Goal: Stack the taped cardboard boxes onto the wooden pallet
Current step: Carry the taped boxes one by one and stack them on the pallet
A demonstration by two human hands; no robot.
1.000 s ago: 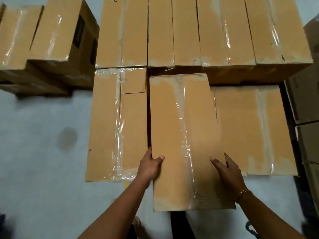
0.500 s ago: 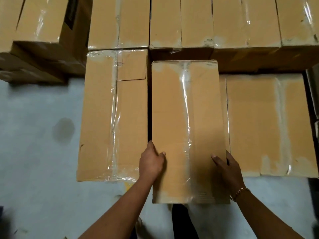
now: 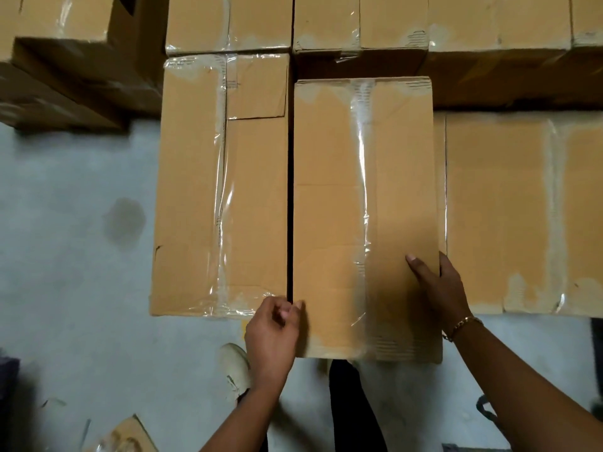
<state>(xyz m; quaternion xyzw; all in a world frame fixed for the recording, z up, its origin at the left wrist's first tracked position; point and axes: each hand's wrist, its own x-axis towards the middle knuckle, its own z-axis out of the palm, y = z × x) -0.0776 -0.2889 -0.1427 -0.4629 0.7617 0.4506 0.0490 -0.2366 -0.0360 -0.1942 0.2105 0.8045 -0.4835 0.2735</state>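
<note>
Taped cardboard boxes in a back row (image 3: 489,24) stand higher than the middle box (image 3: 326,207), running across just beyond its far end. Grey floor (image 3: 65,288) spreads to the left of the middle box and under its near end. Right of it, almost touching, lies the right box (image 3: 505,207), wider and also taped. The middle box itself is long and brown, with clear tape down its length; it lies flat between its two neighbours, and its near end sticks out past theirs toward the person. Left of it, a thin dark gap away, lies the left box (image 3: 189,190), about as long.

The right hand (image 3: 440,288) grips the middle box's right edge near the near end (thumb flat on top, fingers down in the gap beside the right box). The left hand (image 3: 270,334) sits at the middle box's near left edge with its fingers curled; whether they hold the edge I cannot tell. A pale shoe (image 3: 235,367) shows on the floor just left of the near end, and a gold bracelet (image 3: 461,326) circles the right wrist
</note>
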